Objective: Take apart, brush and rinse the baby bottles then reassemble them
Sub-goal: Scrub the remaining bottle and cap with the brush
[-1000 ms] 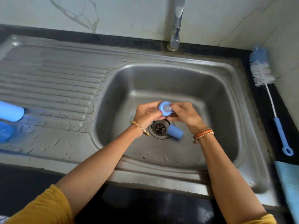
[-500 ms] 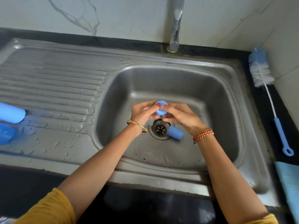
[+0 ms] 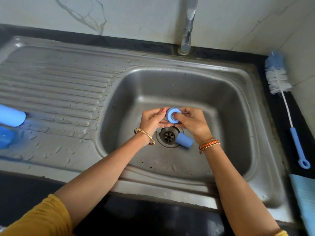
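**Two hands work on a blue bottle ring over the sink**

Far left, on the wet draining board, a blue bottle (image 3: 11, 115) lies on its side, with another blue piece (image 3: 6, 138) just below it, cut off by the edge of the view.

In the middle, over the sink (image 3: 235, 106), both hands meet. The left hand (image 3: 153, 120) holds the blue ring (image 3: 173, 114) from the left, fingers curled round its edge. The right hand (image 3: 190, 121) pinches it from the right, with a fingertip pushed into the hole in the middle. So both grips are closed on the ring, and its open face points up toward us. It looks like the teat is being pushed out of it or fitted in; I cannot tell which.

Right under the hands is the drain (image 3: 169, 136), and a small blue cap (image 3: 184, 140) lies on its side touching it.

The tap (image 3: 187, 26) stands behind, not running.

Far right, on the dark counter (image 3: 305, 133), lies the bottle brush (image 3: 283, 92), well apart from the hands. The right hand is nearer to it. Nothing stands in the way.
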`<action>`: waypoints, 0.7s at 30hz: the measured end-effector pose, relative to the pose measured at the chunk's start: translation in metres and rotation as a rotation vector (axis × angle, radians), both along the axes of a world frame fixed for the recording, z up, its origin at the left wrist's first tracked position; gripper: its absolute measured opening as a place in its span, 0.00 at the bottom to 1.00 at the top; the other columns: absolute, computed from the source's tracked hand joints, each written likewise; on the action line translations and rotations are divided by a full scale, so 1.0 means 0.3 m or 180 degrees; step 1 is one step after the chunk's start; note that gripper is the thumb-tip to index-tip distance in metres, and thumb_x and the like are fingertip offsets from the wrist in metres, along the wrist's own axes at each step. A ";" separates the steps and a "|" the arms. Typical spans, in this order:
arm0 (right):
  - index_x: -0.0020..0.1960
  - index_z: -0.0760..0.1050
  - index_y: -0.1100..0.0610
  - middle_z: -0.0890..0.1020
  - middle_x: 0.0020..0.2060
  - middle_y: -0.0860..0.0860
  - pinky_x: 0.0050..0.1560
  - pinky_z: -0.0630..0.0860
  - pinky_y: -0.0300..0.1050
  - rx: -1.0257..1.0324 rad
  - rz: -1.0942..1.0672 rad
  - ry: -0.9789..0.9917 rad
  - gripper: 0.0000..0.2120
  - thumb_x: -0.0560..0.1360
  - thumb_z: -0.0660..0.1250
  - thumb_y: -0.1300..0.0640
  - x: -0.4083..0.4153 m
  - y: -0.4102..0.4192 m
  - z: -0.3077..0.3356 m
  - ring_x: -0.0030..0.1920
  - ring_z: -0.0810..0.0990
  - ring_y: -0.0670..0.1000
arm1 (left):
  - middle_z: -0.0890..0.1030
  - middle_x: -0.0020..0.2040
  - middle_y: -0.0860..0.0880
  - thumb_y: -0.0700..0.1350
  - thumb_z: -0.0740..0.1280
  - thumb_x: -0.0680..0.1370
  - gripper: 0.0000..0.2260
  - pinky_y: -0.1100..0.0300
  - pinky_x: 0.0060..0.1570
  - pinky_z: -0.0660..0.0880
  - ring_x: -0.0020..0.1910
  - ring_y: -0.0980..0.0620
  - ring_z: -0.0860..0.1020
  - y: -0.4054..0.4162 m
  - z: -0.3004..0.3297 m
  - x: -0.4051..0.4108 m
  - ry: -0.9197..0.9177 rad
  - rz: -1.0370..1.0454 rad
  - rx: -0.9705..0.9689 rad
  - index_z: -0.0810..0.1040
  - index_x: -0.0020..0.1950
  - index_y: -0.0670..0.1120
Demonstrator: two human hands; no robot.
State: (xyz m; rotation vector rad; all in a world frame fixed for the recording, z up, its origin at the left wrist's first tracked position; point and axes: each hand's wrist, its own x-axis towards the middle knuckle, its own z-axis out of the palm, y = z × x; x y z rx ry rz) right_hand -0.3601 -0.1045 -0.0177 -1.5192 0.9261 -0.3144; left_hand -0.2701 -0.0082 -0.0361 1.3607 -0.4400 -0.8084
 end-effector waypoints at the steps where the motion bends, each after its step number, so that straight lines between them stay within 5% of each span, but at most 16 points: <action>1: 0.47 0.77 0.60 0.83 0.42 0.59 0.42 0.81 0.41 -0.0266 -0.0051 0.0107 0.04 0.72 0.68 0.65 0.000 0.000 -0.008 0.39 0.82 0.52 | 0.83 0.39 0.47 0.38 0.59 0.80 0.10 0.65 0.34 0.79 0.32 0.54 0.82 0.001 -0.003 0.000 -0.0046 -0.0050 0.0021 0.75 0.60 0.42; 4: 0.46 0.75 0.56 0.82 0.39 0.57 0.45 0.80 0.48 -0.1020 -0.0170 0.0426 0.10 0.68 0.67 0.68 -0.003 -0.003 -0.013 0.41 0.82 0.55 | 0.81 0.45 0.44 0.38 0.59 0.80 0.10 0.65 0.34 0.78 0.31 0.55 0.82 -0.001 -0.003 -0.006 -0.0190 -0.0154 0.0091 0.76 0.58 0.41; 9: 0.50 0.76 0.62 0.80 0.38 0.55 0.33 0.78 0.33 0.0122 0.0106 -0.0097 0.10 0.73 0.62 0.72 -0.014 -0.006 0.020 0.30 0.80 0.44 | 0.79 0.38 0.50 0.41 0.63 0.79 0.06 0.67 0.29 0.76 0.24 0.60 0.75 -0.018 0.005 -0.015 0.0303 0.0296 0.0250 0.79 0.47 0.45; 14: 0.50 0.78 0.68 0.77 0.40 0.57 0.31 0.76 0.30 0.0115 0.0255 0.0212 0.11 0.71 0.61 0.74 -0.006 0.009 0.000 0.34 0.77 0.47 | 0.76 0.37 0.50 0.44 0.68 0.76 0.04 0.68 0.26 0.74 0.24 0.60 0.70 -0.020 -0.002 0.018 0.0626 0.0217 0.0672 0.77 0.41 0.48; 17: 0.52 0.78 0.66 0.78 0.37 0.53 0.29 0.73 0.29 0.0143 0.0328 0.0186 0.12 0.72 0.61 0.74 -0.007 0.008 0.001 0.30 0.78 0.40 | 0.74 0.36 0.50 0.45 0.69 0.75 0.07 0.66 0.27 0.72 0.28 0.57 0.68 -0.019 0.002 0.033 0.0575 0.0169 0.0827 0.74 0.38 0.49; 21: 0.52 0.78 0.60 0.79 0.38 0.51 0.35 0.76 0.33 -0.0039 0.0433 0.0343 0.13 0.72 0.62 0.72 -0.014 -0.004 -0.015 0.36 0.79 0.42 | 0.72 0.36 0.50 0.34 0.67 0.74 0.11 0.68 0.26 0.72 0.31 0.56 0.69 -0.014 -0.004 0.060 0.0392 0.0170 0.0899 0.71 0.42 0.49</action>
